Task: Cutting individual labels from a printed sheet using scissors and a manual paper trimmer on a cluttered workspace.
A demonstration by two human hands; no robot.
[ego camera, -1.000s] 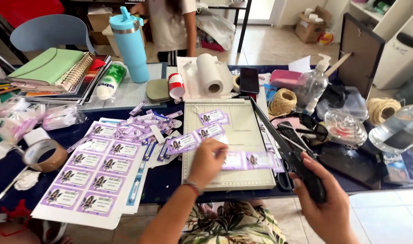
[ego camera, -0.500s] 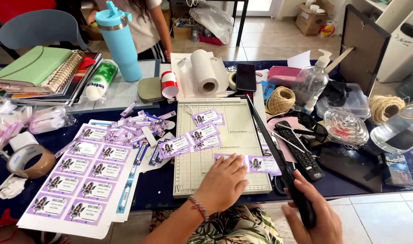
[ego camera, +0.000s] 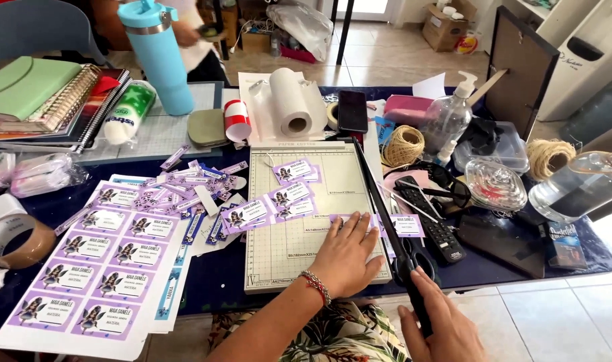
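Head view: paper trimmer [ego camera: 299, 221] is the landmark, places given from it.
Label strip: purple printed strip [ego camera: 359, 221] lies across trimmer's lower right bed, touching the blade line; one cut label [ego camera: 407, 225] sits just past the blade, off the bed's right edge.
Left hand: left hand [ego camera: 346, 253] flat, fingers spread, pressing the strip onto the bed; holds nothing; beaded bracelet on wrist.
Right hand: right hand [ego camera: 440, 322] wrapped round the black blade handle [ego camera: 413, 285] at trimmer's near right corner; arm lies low along the right edge.
Change: a second ago the blade arm was raised and the left hand sat higher on the bed; now the arm is down and the left hand has slid toward the near edge, so one label looks freshly cut off.
Meaning: strip probably has more labels left to feed; uncut length under the palm is hidden.
On bed: loose cut labels [ego camera: 292, 194] on upper half.
Left of trimmer: uncut label sheets [ego camera: 91, 268], scrap pile, tape roll [ego camera: 18, 238].
Behind trimmer: paper roll [ego camera: 289, 100], blue tumbler [ego camera: 158, 53].
Right of trimmer: remote [ego camera: 430, 218], twine ball [ego camera: 404, 144].
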